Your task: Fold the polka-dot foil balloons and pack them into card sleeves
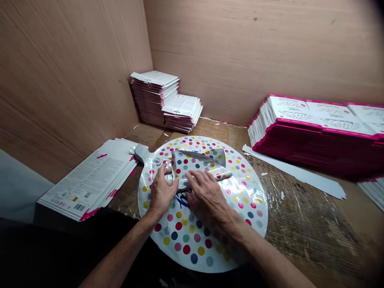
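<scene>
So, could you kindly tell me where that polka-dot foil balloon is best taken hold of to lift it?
Pinch its narrow neck tab, coming from the left: it juts out beyond the round body, clear of the left hand and right hand, whereas the flat face offers little to pinch.

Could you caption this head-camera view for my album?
Left hand and right hand press a polka-dot foil balloon beside stacked pink-edged cards.

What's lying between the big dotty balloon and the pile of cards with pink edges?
In the head view, a long white paper strip lies there, on the plastic-covered cardboard, between the dotted foil balloon and the pink-edged pile.
</scene>
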Demonstrator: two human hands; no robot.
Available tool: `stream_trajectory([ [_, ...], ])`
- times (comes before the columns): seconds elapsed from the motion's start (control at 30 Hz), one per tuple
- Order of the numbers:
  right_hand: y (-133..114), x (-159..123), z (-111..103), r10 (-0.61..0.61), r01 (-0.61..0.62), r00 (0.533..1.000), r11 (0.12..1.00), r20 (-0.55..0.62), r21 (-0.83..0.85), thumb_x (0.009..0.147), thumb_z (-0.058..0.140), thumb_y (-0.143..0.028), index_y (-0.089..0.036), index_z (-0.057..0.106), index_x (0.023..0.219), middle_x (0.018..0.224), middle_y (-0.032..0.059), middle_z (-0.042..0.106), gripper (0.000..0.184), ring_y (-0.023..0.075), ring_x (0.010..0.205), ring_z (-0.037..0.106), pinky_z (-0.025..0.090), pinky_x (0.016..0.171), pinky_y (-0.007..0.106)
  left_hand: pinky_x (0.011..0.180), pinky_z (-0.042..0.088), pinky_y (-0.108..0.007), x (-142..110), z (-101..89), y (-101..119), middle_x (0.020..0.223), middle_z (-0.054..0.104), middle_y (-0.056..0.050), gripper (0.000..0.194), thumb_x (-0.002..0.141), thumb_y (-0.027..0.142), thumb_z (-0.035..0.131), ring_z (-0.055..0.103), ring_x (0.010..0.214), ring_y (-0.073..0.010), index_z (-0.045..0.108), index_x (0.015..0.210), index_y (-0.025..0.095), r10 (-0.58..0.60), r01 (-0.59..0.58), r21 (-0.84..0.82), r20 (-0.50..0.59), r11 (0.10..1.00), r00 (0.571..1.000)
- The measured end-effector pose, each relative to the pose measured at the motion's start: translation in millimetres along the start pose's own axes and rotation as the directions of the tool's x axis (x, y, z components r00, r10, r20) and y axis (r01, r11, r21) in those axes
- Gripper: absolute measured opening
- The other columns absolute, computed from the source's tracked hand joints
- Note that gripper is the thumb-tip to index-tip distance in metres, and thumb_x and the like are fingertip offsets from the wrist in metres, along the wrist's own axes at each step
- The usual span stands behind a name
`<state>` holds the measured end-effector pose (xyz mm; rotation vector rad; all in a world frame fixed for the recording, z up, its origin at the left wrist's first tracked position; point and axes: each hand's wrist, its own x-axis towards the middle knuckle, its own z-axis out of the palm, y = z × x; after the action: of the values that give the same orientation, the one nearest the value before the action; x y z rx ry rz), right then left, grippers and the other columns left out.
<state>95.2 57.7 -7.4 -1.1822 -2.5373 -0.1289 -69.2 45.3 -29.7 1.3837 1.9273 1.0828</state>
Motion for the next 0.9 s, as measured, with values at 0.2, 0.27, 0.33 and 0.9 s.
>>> stream_trajectory([
  [0.2,-14.7,20.2,5.5,-0.111,0.143,0.954,0.985,0.28,-0.097,0.092,0.044,-0.014,-0.01,0.059,0.116,0.111,0.0173,0.063,0.029,0.0284,0.098,0.058,0.05,0.086,0.042,0.079,0.057,-0.035,-2.8,-29.1,14.2,0.121,0.065,-0.012,0.035,0.086,0.033,0.055,0.07,0.089,-0.0221,0.06,0.118,0.018,0.238,-0.221,0.239,-0.044,0.946,0.97],
  [0.27,-7.9,7.8,-0.6,-0.249,0.266,0.944,0.962,0.217,-0.054,0.093,0.045,-0.017,-0.011,0.056,0.122,0.123,0.0175,0.059,0.031,0.0279,0.108,0.056,0.046,0.097,0.044,0.097,0.052,-0.039,-0.7,-40.7,25.1,0.127,0.063,-0.009,0.033,0.089,0.022,0.045,0.063,0.113,-0.0247,0.064,0.116,0.021,0.494,-0.495,0.309,0.088,0.812,0.865],
  [0.33,0.8,-11.7,-9.5,-0.322,0.328,0.931,0.945,0.169,-0.009,0.095,0.045,-0.017,-0.015,0.054,0.126,0.132,0.0166,0.054,0.032,0.0273,0.122,0.05,0.039,0.108,0.047,0.109,0.044,-0.042,6.4,-45.8,32.0,0.13,0.064,-0.005,0.045,0.085,0.009,0.04,0.05,0.132,-0.0233,0.065,0.119,0.024,0.651,-0.75,0.226,0.384,0.622,0.656],
  [0.9,44.1,3.9,-9.5,0.641,-0.704,0.699,0.694,0.317,0.151,0.091,0.047,-0.042,-0.018,0.059,0.066,0.067,0.0056,0.063,0.037,0.0181,0.065,0.057,0.039,0.057,0.026,0.094,0.048,-0.043,11.9,-1.8,12.4,0.096,0.071,-0.012,0.042,0.089,0.037,0.047,0.064,0.1,-0.0291,0.063,0.12,0.013,0.209,-0.216,0.32,0.055,0.922,0.976],
])
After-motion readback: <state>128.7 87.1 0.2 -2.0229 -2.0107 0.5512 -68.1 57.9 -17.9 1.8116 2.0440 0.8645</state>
